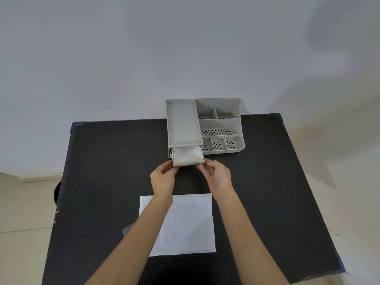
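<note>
A grey plastic desk organizer (220, 122) stands at the far edge of the black table (113, 171). Its small drawer (188, 158) at the lower left is pulled partway out, with crumpled white material inside. My left hand (163, 177) holds the drawer's left front corner with curled fingers. My right hand (216, 175) pinches the drawer's right front corner. A flat white folded cloth or sheet (189, 225) lies on the table near me, partly under my forearms.
The organizer has several open compartments with perforated floors (218, 131) on its right side and a flat tray top (182, 122) on the left. A pale wall rises behind the table. Tiled floor shows at left and right.
</note>
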